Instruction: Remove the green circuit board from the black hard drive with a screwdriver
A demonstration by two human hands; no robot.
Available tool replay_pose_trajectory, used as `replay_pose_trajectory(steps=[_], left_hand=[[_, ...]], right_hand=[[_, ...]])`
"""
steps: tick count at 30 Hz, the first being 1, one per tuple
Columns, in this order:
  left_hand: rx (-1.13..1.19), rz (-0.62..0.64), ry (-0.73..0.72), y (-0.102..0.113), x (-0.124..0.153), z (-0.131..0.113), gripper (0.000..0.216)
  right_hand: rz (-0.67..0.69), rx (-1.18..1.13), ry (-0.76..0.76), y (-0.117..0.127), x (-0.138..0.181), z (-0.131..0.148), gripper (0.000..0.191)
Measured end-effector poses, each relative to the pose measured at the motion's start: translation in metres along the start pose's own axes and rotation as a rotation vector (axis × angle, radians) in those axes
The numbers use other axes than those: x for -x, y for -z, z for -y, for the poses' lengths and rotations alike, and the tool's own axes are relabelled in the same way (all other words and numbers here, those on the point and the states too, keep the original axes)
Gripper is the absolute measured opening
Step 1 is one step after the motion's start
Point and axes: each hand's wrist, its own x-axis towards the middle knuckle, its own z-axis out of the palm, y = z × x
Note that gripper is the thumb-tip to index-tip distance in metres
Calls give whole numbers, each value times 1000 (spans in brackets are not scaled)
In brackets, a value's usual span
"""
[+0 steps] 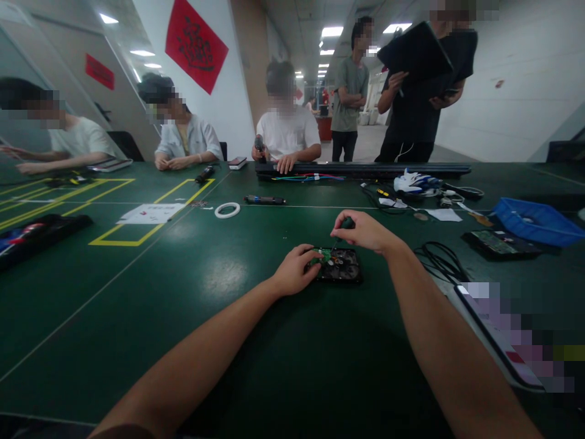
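Note:
A black open electronic housing [347, 273] lies flat on the green table, with a green circuit board [325, 253] and thin wires showing inside it. My left hand [297, 271] grips its left side, the fingertips reaching over onto the board. Above the housing, my right hand [365, 230] is closed around the dark green handle of a screwdriver [348, 223]. The screwdriver's thin shaft points down to the board, close to my left fingertips. Whether its tip sits in a screw is too small to tell.
Right of my arm lie a coiled black cable [441, 261], a second circuit-board unit [500, 242], a blue tray [539, 221] and a tablet-like device [496, 335]. Ahead are a white tape ring [227, 210], a pen-shaped tool [265, 200] and a long black bar [365, 171]. Several people are across the table.

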Motion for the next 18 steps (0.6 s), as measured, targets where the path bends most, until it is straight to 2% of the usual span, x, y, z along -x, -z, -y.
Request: replay_pose_trajectory(steps=[6,14,18], left_hand=[[1,6,-7,2,0,-2,33],[6,3,-4,2,-1,-3,33],[4,4,-1,2,-1,-2,33]], right_hand=[[54,-204,-37,-3,-1,5,20],[109,-361,-67,1,0,7,47],[153,-410,-59,3,-1,5,49]])
